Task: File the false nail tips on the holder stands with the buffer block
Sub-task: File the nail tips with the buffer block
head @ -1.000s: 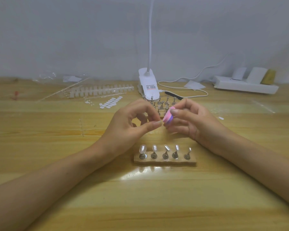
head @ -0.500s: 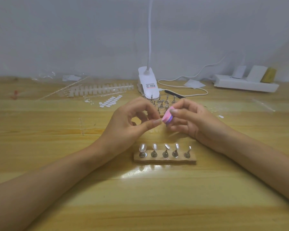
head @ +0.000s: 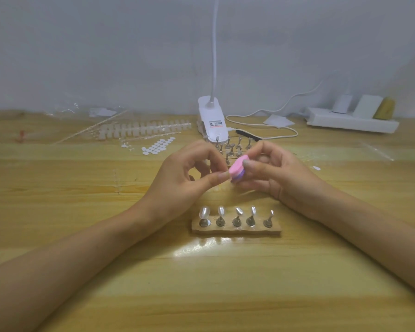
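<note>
Though the left hand [head: 185, 183] curls its fingers close, I cannot tell what they pinch. The right hand [head: 280, 176] fingers hold the pink buffer block [head: 237, 169], above nail tips [head: 204, 212] standing on the wooden surface [head: 82, 271] by a grey wall [head: 106, 56].

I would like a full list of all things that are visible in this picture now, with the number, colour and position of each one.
buffer block: one, pink and purple, between the two hands.
holder stands: five, metal, in a row on the base strip, centre front.
nail tips: pale, on top of those stands.
base strip: one, brown, centre front.
spare stands: several, metal, behind the hands.
clip lamp: one, white, back centre.
power strip: one, white, back right.
nail tip strips: several, clear-white, back left.
sticker tabs: many, white, left of the lamp.
table: one, light wood.
left hand: fingers pinched beside the block; what they hold is hidden.
right hand: holds the block.
</note>
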The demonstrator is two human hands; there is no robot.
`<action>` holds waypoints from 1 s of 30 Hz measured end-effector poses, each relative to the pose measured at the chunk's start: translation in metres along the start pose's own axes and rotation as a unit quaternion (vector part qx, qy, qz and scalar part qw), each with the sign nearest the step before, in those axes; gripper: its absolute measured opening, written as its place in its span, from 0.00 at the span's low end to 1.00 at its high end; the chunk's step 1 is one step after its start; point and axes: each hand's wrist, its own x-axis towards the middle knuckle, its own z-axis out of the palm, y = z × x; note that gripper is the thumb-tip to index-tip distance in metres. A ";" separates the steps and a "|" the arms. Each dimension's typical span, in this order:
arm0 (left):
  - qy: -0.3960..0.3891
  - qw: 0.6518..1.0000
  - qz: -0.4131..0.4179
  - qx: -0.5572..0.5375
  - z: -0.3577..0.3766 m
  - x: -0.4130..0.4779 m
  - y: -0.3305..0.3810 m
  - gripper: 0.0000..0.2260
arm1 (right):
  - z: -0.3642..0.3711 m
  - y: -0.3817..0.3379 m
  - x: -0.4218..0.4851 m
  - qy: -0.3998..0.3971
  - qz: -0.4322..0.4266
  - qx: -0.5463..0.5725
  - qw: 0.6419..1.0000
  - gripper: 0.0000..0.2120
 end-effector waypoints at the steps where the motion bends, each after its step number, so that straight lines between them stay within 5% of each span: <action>1: 0.001 1.000 0.001 0.002 0.000 0.000 0.000 0.07 | 0.001 0.000 -0.001 -0.026 0.007 -0.015 1.000 0.10; 30: 0.014 1.000 -0.004 0.005 0.001 0.001 0.003 0.10 | 0.004 0.000 0.000 -0.027 0.022 -0.045 0.998 0.09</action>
